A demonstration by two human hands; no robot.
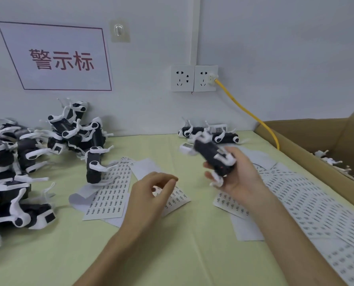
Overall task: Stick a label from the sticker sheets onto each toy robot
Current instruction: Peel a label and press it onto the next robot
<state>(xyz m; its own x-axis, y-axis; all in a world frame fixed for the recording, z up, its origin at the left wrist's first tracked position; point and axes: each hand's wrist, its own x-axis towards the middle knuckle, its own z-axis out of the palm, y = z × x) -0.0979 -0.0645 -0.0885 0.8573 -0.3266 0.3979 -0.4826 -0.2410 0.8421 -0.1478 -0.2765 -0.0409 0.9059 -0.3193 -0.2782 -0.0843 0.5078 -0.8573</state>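
Head view looks down at my two hands over the pale green table [172, 254]. My right hand [239, 178] is raised above it, fingers curled round a black-and-white toy robot [210, 155], which lies tilted across my palm with its white legs sticking out, somewhat blurred. My left hand [145, 201] hovers over a sticker sheet [108, 195] in the middle of the table, thumb and forefinger bent close together; whether a label sits between them I cannot tell. More sticker sheets [308, 203] lie spread under and beside my right forearm, reaching to the cardboard box [306, 133] at the right edge. A pile of toy robots [27, 153] fills the left side against the wall, with a single robot [93, 168] lying on the middle sheet's far corner. A small group of robots [225, 138] lies at the back, below the wall sockets [193, 78] and a yellow cable [248, 112].
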